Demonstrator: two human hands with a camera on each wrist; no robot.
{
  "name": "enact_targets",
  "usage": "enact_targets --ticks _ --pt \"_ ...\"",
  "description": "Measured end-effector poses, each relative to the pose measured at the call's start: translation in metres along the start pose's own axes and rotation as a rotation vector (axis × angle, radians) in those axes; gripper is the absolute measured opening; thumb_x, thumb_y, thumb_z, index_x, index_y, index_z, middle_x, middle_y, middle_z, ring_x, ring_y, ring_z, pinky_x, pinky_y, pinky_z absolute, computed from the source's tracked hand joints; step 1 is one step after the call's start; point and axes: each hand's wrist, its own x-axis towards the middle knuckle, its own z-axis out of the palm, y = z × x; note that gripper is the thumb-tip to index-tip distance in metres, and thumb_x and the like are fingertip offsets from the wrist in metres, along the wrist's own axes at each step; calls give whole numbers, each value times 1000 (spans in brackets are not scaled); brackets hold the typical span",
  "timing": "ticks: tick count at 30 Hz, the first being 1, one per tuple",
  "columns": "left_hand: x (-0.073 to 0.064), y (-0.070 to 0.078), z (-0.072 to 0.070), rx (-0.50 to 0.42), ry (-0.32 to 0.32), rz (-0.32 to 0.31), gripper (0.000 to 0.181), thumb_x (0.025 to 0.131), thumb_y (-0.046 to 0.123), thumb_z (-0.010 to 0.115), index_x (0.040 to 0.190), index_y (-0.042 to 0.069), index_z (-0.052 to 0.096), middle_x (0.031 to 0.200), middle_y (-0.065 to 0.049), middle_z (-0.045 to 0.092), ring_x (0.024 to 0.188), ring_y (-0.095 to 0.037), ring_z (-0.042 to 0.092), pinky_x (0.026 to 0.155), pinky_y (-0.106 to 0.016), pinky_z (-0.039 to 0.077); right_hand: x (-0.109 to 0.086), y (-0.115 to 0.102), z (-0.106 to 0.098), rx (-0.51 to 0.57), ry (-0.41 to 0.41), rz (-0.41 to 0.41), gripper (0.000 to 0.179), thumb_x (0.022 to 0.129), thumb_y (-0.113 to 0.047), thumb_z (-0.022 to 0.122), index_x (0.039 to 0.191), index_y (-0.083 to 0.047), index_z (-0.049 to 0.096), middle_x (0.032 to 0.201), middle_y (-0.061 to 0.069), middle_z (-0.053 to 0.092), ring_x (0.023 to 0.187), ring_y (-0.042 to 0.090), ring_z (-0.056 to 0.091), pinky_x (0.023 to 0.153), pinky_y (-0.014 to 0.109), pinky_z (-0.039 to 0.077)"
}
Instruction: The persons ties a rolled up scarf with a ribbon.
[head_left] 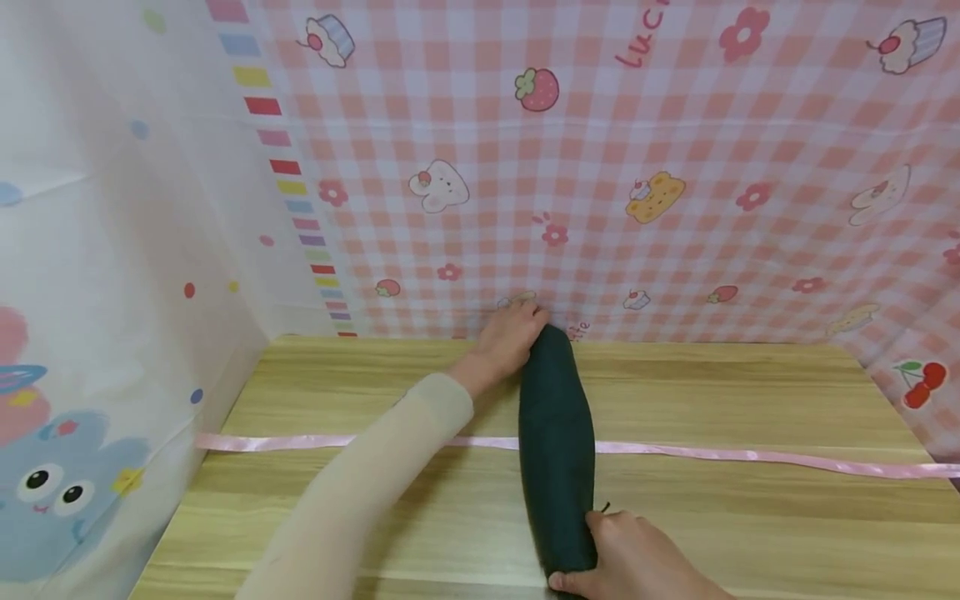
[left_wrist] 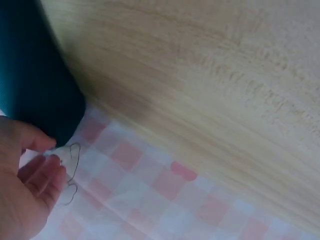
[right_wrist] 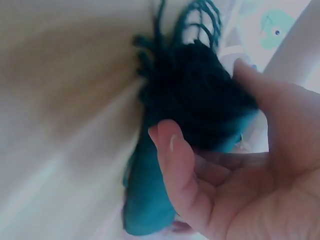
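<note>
Dark green fabric roll (head_left: 557, 433) lies lengthwise on the desk

The long, soft roll tapers toward the far edge of the desk (head_left: 300, 375), whose surface has a streaky wood grain. It runs from that edge toward the near one, crossing a flat, shiny pink ribbon (head_left: 690, 452). The left hand (head_left: 510, 337), below a smooth cream sleeve (head_left: 375, 475), touches the roll's narrow far end; its fingers are loosely bent, not wrapped round it. The right hand (head_left: 637, 554) grips the near end between thumb and fingers. There, the right wrist view shows gathered layers and twisted, cord-like fringe (right_wrist: 200, 20). Behind the far edge hangs pink-and-white checked cloth (head_left: 480, 125), lightly creased.
</note>
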Motion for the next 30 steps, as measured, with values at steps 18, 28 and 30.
enact_targets --ticks 18,28,30 --pt "-29 -22 -35 -467 -64 -21 39 101 -2 58 139 3 66 138 -11 67 127 -23 61 106 -36 49 -20 13 -77 27 434 -182 41 96 -39 76 121 -7 74 93 -5 73 68 5 59 57 27 47" --pt "-65 -35 -64 -385 107 17 36 97 3 62 132 2 70 131 -12 68 120 -27 64 104 -41 51 -6 45 -94 -1 682 -294 28 94 -24 80 116 -8 76 100 2 77 81 19 69 68 37 56" --pt "-73 -35 -67 -378 125 3 39 97 3 61 136 2 68 138 -15 65 126 -29 62 106 -43 50 -2 52 -95 -5 713 -309 30 93 -22 81 118 -6 75 101 6 77 85 24 71 71 43 57"
